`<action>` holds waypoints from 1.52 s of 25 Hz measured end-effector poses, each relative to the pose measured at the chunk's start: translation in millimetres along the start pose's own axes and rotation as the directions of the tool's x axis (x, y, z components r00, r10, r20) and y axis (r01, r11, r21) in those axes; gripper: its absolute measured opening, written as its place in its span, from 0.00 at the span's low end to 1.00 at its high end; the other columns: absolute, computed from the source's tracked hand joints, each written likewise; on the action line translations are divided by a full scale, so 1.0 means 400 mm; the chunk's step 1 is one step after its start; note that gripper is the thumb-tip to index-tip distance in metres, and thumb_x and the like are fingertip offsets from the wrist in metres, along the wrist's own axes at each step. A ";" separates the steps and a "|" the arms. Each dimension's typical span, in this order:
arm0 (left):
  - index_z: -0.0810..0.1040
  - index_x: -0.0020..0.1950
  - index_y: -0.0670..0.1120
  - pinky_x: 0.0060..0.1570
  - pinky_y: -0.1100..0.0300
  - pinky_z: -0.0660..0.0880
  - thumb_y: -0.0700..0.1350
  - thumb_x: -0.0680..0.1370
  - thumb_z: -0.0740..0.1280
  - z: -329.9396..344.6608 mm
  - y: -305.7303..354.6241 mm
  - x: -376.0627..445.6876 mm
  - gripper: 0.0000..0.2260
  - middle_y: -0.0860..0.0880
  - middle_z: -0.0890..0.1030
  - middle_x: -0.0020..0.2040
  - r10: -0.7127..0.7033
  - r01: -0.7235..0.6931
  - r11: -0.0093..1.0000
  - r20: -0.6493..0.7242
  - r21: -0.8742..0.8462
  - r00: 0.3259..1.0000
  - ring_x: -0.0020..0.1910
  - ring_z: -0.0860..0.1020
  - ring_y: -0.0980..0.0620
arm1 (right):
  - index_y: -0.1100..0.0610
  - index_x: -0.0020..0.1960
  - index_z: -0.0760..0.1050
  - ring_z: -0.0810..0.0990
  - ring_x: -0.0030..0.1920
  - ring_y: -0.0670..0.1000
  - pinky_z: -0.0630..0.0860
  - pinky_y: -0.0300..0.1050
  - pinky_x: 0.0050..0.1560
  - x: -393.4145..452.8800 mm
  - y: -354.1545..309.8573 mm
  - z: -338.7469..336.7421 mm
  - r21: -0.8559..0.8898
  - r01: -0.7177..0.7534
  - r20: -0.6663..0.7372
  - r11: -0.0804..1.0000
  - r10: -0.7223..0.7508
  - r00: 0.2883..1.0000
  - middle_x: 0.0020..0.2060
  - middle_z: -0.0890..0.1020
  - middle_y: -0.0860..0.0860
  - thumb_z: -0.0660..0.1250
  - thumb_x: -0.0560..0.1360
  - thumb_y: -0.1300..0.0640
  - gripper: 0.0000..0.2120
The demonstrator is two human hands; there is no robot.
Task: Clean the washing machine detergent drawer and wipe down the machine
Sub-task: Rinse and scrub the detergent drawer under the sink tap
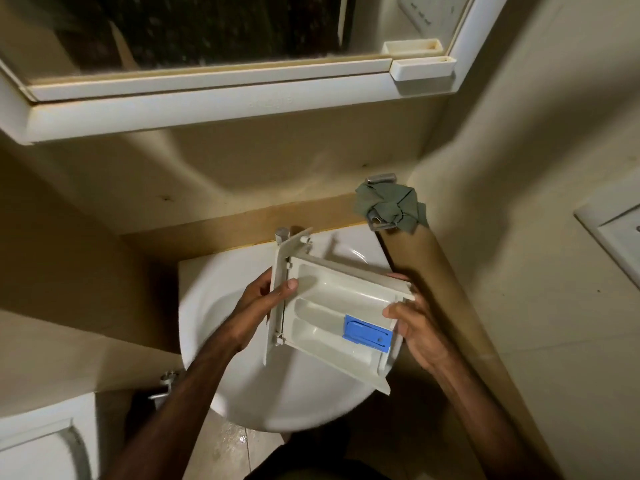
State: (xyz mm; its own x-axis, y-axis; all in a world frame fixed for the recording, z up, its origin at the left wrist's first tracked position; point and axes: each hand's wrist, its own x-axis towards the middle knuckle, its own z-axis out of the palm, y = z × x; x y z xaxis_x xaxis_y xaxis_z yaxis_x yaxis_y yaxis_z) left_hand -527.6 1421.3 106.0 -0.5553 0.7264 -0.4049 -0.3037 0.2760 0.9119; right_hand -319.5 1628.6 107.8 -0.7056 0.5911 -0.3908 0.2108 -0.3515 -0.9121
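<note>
The person holds the detergent drawer (332,306) out of the machine and over a white basin (221,306), so the step in hand looks like the drawer's cleaning, at its start: no water is seen running and nothing is scrubbing yet. At the left, the left hand (263,296) grips the drawer's front panel, thumb laid over the panel's inner edge and fingers hidden behind it. The drawer sits tilted between both hands, its open compartments facing up toward the camera, with a blue insert (367,332) in the near right compartment. At the right, the right hand (415,327) grips the drawer's back end, thumb on the rim beside the blue insert and fingers curled beneath. Farther right and up, a green cloth (388,206) hangs bunched on a metal fitting (well apart from either hand). The next move probably calls for freeing one hand to work the tap or fetch that cloth, while the other hand keeps the drawer steady above the basin.
</note>
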 end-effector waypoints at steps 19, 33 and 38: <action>0.73 0.65 0.52 0.59 0.53 0.79 0.64 0.57 0.84 0.017 0.256 -0.093 0.42 0.56 0.78 0.58 0.380 -0.191 0.705 -0.138 0.683 0.914 0.57 0.79 0.55 | 0.49 0.79 0.65 0.75 0.72 0.47 0.75 0.54 0.70 0.050 0.105 0.044 -0.438 -0.122 0.288 0.890 0.267 0.920 0.74 0.75 0.49 0.84 0.59 0.35 0.55; 0.72 0.69 0.51 0.60 0.61 0.73 0.66 0.60 0.82 0.063 0.296 -0.075 0.43 0.57 0.74 0.65 0.362 -0.291 0.480 0.115 0.828 0.925 0.63 0.73 0.56 | 0.46 0.59 0.77 0.83 0.56 0.50 0.77 0.44 0.56 0.063 -0.026 0.226 -0.352 0.219 0.064 0.910 -0.210 0.976 0.52 0.85 0.48 0.69 0.82 0.48 0.06; 0.76 0.64 0.52 0.64 0.58 0.73 0.61 0.71 0.79 0.002 0.267 -0.152 0.27 0.53 0.78 0.62 0.678 -0.444 0.580 -0.102 0.683 0.728 0.64 0.76 0.53 | 0.44 0.52 0.79 0.80 0.51 0.35 0.74 0.39 0.55 0.060 -0.002 0.223 -0.258 0.130 0.007 0.957 -0.133 0.991 0.49 0.84 0.38 0.65 0.84 0.47 0.05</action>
State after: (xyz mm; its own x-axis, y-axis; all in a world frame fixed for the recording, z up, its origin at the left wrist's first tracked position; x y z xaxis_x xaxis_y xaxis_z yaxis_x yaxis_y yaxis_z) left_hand -525.6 1407.2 228.0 -0.6893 0.6518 0.3162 0.5993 0.2677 0.7545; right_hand -397.1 1578.3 110.0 -0.7318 0.6277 -0.2655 0.2845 -0.0726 -0.9559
